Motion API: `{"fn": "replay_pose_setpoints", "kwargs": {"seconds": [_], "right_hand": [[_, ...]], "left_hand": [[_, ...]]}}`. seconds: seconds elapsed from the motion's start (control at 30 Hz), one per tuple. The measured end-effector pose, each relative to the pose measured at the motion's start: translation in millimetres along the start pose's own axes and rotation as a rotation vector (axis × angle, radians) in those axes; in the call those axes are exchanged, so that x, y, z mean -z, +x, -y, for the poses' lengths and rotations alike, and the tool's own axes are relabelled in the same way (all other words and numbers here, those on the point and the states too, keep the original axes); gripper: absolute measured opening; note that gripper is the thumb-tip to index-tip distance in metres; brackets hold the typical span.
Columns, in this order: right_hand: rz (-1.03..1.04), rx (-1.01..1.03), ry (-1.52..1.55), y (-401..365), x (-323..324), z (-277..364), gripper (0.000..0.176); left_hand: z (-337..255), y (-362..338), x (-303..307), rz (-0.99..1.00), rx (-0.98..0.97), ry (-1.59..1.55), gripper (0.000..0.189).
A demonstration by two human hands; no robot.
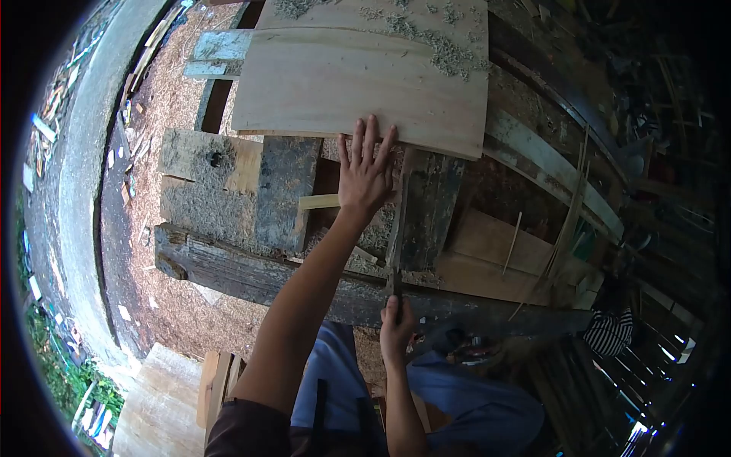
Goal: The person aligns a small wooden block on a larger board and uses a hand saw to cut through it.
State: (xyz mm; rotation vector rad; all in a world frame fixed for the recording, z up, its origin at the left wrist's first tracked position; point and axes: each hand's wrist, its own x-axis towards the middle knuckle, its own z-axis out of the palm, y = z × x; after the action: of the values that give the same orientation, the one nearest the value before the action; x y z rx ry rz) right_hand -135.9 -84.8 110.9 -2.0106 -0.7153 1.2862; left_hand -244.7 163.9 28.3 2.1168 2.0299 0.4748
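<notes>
A wide, pale wooden board (335,84) lies across the bench, its near edge toward me. My left hand (367,171) is open, with spread fingertips pressing on the board's near edge. Closed around the dark handle of a handsaw (399,221) is my right hand (397,331), below the bench's front beam. The saw's narrow blade, seen nearly edge-on, runs up from my fist to the board's near edge, just right of my left hand. A small light stick (320,201) pokes out beside my left wrist.
Curly shavings (434,46) lie on the board's far part. Weathered planks (285,190) and a thick front beam (228,263) make up the bench, with gaps between them. Thin wood strips (567,213) lean at the right. Sawdust (205,320) covers the ground.
</notes>
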Motion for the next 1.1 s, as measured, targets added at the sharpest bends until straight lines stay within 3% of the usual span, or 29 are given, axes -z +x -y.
{"fn": "replay_pose_setpoints", "kwargs": {"seconds": [0.07, 0.17, 0.37, 0.57, 0.63, 0.77, 0.97, 1.1], "right_hand": [[0.038, 0.057, -0.013, -8.2, 3.4, -10.4, 0.040], [-0.011, -0.055, 0.036, -9.9, 11.6, 1.9, 0.038], [0.052, 0.057, 0.079, 10.4, -2.2, 10.6, 0.037], [0.007, -0.048, 0.069, 1.8, 6.1, -2.0, 0.034], [0.000, 0.109, -0.029, 22.6, -10.0, -8.1, 0.034], [0.005, -0.006, -0.091, -28.0, 18.7, -28.9, 0.037], [0.086, -0.010, 0.114, 17.8, -6.1, 7.6, 0.039], [0.017, -0.105, -0.018, -30.6, 15.3, -25.1, 0.040]], "left_hand": [[2.5, -6.2, 0.1, 0.012, 0.013, 0.012, 0.058], [1.2, -3.3, 0.2, -0.017, 0.010, -0.062, 0.057], [0.4, -2.6, 1.1, -0.016, 0.011, 0.001, 0.058], [-3.0, -5.8, 0.3, 0.004, 0.000, -0.004, 0.060], [1.2, -3.2, -2.3, -0.014, 0.008, 0.001, 0.062], [-1.2, -8.0, 2.1, 0.027, 0.010, 0.074, 0.062], [-0.3, -6.3, 4.8, 0.017, -0.003, 0.037, 0.061], [-0.8, -6.6, 5.4, 0.049, 0.003, 0.095, 0.061]]}}
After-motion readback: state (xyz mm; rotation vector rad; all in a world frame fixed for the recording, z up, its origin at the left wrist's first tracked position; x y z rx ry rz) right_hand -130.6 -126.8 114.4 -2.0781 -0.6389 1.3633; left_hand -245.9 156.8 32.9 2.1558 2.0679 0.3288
